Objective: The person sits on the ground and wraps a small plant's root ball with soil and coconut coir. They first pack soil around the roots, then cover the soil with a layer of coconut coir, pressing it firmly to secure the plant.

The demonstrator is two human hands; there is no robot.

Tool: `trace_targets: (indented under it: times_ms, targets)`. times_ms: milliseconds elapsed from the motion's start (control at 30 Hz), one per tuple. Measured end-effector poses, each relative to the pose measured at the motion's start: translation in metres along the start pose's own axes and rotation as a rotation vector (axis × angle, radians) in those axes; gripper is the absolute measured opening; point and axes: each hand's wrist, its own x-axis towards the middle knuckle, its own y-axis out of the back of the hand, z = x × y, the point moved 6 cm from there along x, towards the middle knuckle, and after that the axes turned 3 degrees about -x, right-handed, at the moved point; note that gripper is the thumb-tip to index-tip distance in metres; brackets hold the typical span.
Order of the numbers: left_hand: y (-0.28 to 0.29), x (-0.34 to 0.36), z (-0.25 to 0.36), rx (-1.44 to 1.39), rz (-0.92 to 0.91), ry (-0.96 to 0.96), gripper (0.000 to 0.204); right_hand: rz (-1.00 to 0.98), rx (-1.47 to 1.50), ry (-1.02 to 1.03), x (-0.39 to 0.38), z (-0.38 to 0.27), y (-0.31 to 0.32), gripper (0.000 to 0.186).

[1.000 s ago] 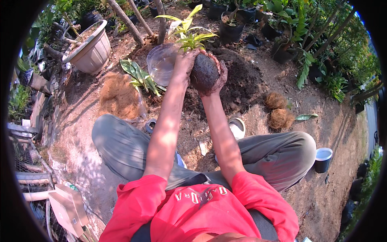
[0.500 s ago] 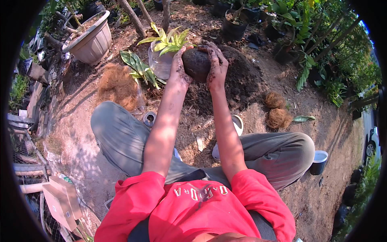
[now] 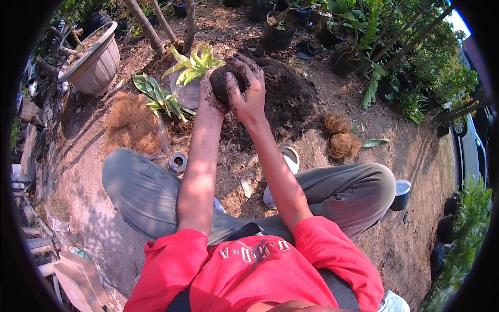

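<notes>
A rounded ball of dark soil [image 3: 221,85] is cupped between both my hands, above the near left edge of a dark soil heap [image 3: 293,96]. My left hand [image 3: 212,99] presses its left and lower side, with mud on the palm and wrist. My right hand [image 3: 249,92] wraps the right side, its muddy fingers over the top and its thumb across the near face. Just left of the ball, a plant with yellow-green leaves [image 3: 196,65] stands at a clear plastic container [image 3: 186,94].
Loose brown fibre [image 3: 130,125] and cut green leaves [image 3: 156,92] lie left. Two fibre balls [image 3: 337,124] sit right, near a black white-rimmed tub [image 3: 401,195]. A small round can [image 3: 178,162] stands by my left knee. A large planter [image 3: 93,67] tilts far left.
My right hand has turned further around the soil ball, bringing its thumb across the near face. The whole scene has shifted left in the picture as the view turned.
</notes>
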Motion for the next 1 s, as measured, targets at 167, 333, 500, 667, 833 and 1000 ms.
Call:
trace_targets:
  times_ms: [167,333,500,667,833,1000]
  targets:
    - [-0.025,-0.012,-0.011,-0.023,0.156,0.044,0.038,0.090,0.108,0.092,-0.001,0.018,0.015,0.035]
    - [-0.023,-0.007,-0.005,0.051,0.111,0.030,0.041,0.153,0.231,0.105,-0.006,0.015,0.006,0.037]
    - [-0.020,-0.004,-0.009,-0.042,0.126,0.026,0.038,0.153,0.314,0.084,-0.005,0.017,0.006,0.039]
    - [-0.035,-0.014,-0.008,-0.050,0.100,-0.022,0.038,0.094,0.070,0.282,-0.001,0.000,0.014,0.031]
    - [-0.071,-0.028,-0.008,0.140,0.354,-0.030,0.041,0.361,0.824,-0.361,-0.004,0.043,0.011,0.033]
    - [-0.071,-0.018,0.011,0.760,0.160,-0.370,0.053,0.390,1.358,-0.738,-0.001,0.039,0.004,0.046]
